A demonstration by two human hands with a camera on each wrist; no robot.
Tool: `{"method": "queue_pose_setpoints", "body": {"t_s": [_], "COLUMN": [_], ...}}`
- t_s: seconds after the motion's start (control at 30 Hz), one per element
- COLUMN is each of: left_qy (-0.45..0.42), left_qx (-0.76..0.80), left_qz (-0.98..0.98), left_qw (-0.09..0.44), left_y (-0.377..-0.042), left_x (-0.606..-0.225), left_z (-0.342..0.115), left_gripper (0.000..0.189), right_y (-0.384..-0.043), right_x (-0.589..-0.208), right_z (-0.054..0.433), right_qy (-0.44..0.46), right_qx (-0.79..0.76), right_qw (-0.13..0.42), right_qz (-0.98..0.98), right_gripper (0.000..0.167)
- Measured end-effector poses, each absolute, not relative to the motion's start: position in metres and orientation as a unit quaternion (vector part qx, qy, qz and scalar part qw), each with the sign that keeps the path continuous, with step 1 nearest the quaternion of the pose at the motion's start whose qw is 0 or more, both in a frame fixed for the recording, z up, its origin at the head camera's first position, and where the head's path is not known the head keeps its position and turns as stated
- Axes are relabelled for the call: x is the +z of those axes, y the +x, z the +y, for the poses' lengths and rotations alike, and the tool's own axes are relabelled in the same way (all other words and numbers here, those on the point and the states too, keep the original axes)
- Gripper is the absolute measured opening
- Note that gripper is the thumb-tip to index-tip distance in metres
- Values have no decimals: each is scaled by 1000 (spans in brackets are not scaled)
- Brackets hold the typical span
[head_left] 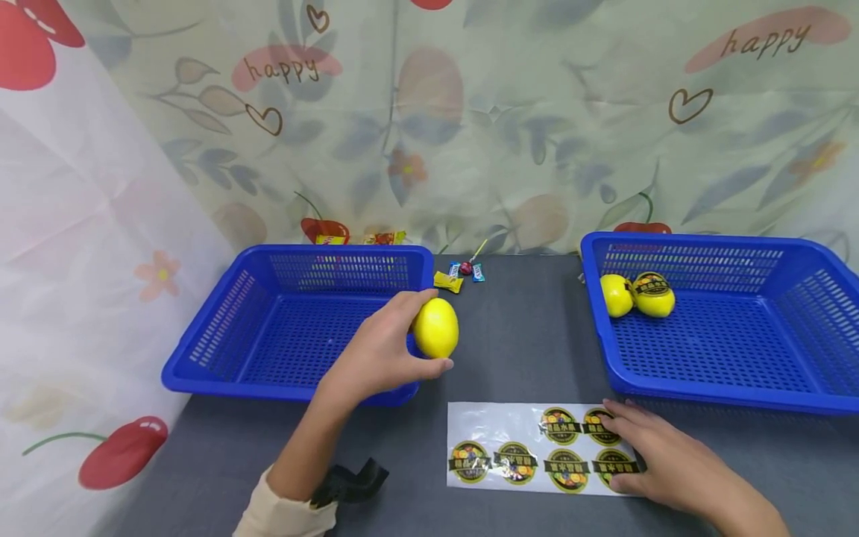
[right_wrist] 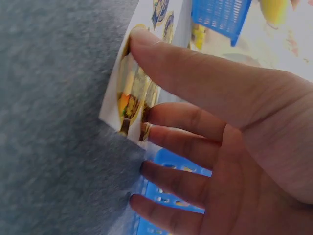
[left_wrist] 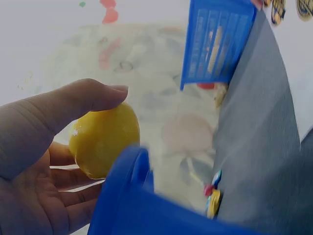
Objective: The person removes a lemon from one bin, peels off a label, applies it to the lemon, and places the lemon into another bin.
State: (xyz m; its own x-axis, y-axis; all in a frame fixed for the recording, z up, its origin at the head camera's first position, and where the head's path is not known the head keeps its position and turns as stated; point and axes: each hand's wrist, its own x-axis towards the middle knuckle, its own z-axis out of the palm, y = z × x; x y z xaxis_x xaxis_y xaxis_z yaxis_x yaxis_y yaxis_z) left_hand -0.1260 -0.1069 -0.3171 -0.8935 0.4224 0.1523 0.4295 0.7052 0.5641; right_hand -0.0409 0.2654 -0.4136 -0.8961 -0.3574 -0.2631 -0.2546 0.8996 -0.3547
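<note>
My left hand (head_left: 379, 350) holds a plain yellow lemon (head_left: 436, 329) between thumb and fingers, above the right edge of the left blue basket (head_left: 255, 390). In the left wrist view the thumb lies on top of the lemon (left_wrist: 105, 142) and the fingers are behind it. A white sheet of round black-and-gold stickers (head_left: 496, 421) lies on the table. My right hand (head_left: 684, 466) rests at the sheet's right end, its fingers spread and loosely bent, with thumb and fingertips over the stickers there.
At the right stands another blue basket (head_left: 725, 397) with two lemons in its left corner; one lemon (head_left: 656, 304) bears a round sticker. Small wrapped candies (head_left: 447, 282) and a lollipop (head_left: 466, 268) lie between the baskets at the back. A black strap (head_left: 356, 481) is by my left wrist.
</note>
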Motion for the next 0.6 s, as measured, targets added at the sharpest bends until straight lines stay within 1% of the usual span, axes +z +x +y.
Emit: {"method": "queue_pose_setpoints", "body": {"t_s": [0.3, 0.47, 0.6], "left_qy": [-277, -293, -294], "left_qx": [-268, -231, -203], "left_qz": [-923, -927, -933], "left_qw": [-19, -40, -40], "left_y": [-120, -117, -117], "left_x": [-328, -339, -353], "left_z": [-68, -44, -28], "left_gripper": [87, 87, 86], "right_y": [-44, -43, -43], "right_x": [-410, -410, -409], "right_z": [259, 259, 259], "right_qy": [-130, -132, -131], "right_qx": [-134, -135, -133], "right_qw": [180, 167, 161], "right_qz": [966, 968, 969], "right_gripper": [80, 77, 75]}}
